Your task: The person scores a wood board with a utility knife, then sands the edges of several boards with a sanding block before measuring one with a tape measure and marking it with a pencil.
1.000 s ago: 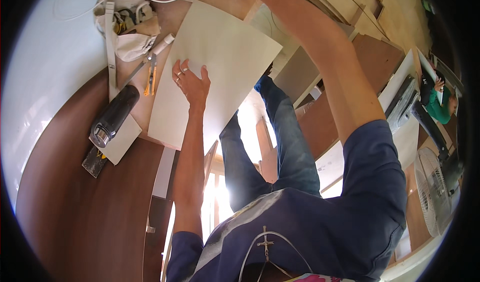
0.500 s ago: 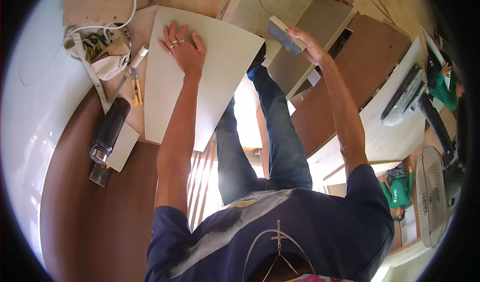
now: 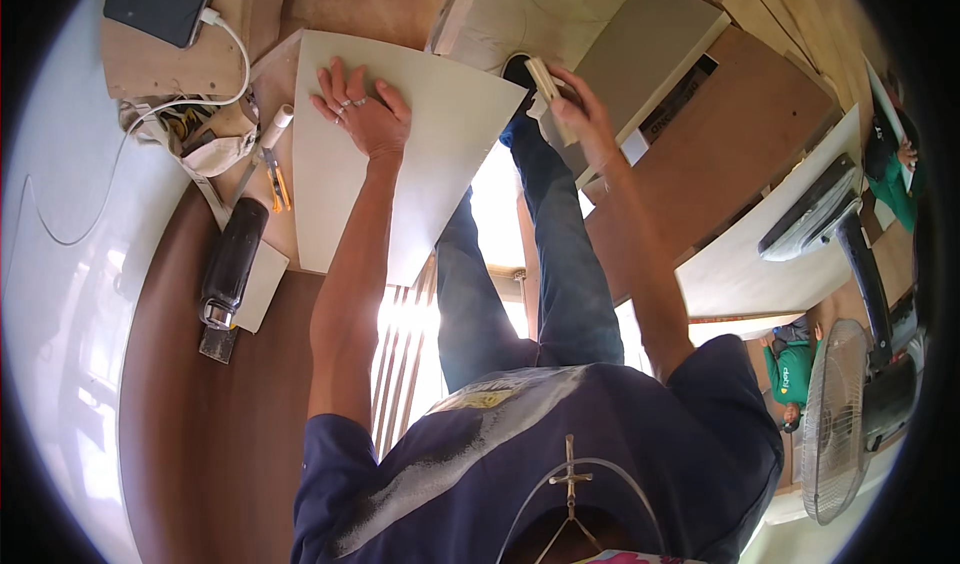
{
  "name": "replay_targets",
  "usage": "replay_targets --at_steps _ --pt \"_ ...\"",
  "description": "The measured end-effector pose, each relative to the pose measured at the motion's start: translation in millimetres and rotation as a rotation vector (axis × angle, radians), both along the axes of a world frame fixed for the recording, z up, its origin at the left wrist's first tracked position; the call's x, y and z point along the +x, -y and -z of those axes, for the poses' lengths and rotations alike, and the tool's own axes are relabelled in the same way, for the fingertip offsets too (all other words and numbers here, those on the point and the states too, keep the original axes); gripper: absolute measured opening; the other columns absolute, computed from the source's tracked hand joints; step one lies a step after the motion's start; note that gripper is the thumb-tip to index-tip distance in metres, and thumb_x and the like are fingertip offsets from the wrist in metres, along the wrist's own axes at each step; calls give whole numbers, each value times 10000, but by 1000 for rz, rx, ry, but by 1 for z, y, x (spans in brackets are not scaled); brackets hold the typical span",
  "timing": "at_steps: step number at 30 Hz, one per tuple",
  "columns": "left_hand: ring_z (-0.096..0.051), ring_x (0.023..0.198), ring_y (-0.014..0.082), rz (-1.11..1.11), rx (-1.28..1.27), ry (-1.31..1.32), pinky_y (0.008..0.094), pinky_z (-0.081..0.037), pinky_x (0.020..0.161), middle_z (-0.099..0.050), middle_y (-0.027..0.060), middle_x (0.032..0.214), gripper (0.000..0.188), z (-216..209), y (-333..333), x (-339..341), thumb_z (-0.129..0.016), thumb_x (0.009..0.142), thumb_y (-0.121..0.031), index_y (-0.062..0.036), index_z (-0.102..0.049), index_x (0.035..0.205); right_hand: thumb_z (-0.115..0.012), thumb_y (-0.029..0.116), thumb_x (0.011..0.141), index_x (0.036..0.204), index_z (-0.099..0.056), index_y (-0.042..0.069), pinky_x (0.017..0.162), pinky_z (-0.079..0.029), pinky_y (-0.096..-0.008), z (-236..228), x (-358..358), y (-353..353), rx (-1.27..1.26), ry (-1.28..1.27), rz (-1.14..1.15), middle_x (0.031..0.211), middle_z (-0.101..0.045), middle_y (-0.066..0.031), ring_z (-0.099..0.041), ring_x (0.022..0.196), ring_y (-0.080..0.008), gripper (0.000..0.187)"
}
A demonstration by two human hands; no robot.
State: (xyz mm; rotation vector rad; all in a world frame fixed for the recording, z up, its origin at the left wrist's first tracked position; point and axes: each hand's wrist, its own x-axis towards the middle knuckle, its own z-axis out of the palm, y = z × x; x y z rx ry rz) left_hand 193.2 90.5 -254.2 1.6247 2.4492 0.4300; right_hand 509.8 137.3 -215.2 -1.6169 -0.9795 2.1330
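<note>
My left hand [image 3: 368, 116] lies flat on a pale, fan-shaped board [image 3: 440, 124], its fingers spread and rings on some of them. In my right hand [image 3: 588, 122] is a sanding block [image 3: 546, 86], a wooden block whose grey abrasive face showed a moment ago. It is tilted close to the board's right corner; whether it touches the edge I cannot tell. My fingers wrap round the block's far side and are partly blurred.
Left of the board are a cutter knife [image 3: 277, 179], a cloth tool pouch [image 3: 215, 144], a black bottle [image 3: 232, 259] and a phone [image 3: 162, 2] on a white cable. A brown panel [image 3: 710, 154] and a fan [image 3: 836, 424] are at right. A person in green [image 3: 793, 369] stands beyond.
My right hand has brought the sanding block left and a little lower, toward the board's right corner, turning its grey face away from view. My left hand stays on the board.
</note>
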Motion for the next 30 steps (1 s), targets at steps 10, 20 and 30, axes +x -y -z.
replay_targets --at_steps 10,20,30 --pt "-237 1511 410 63 49 -10 619 -57 1229 -404 184 1527 349 3 1 6 -505 926 -215 -32 -514 1222 -877 283 744 1456 -518 60 1129 -358 -515 8 -126 172 627 666 340 1483 -362 -285 -362 1400 -446 828" --pt "-350 1453 389 98 257 -110 624 -197 1194 -496 199 1459 376 12 9 -4 -562 936 -189 -13 -567 1268 -890 332 696 1368 -605 135 1016 -441 -545 32 -108 80 995 792 442 1372 -493 -260 -496 1250 -462 756" --pt "-403 1444 338 514 283 126 569 -218 1219 -505 162 1475 332 2 138 -107 -602 939 -178 -56 -609 1247 -896 318 664 1313 -674 209 1095 -360 -573 33 -182 351 944 792 314 1461 -440 -250 -439 1331 -467 695"
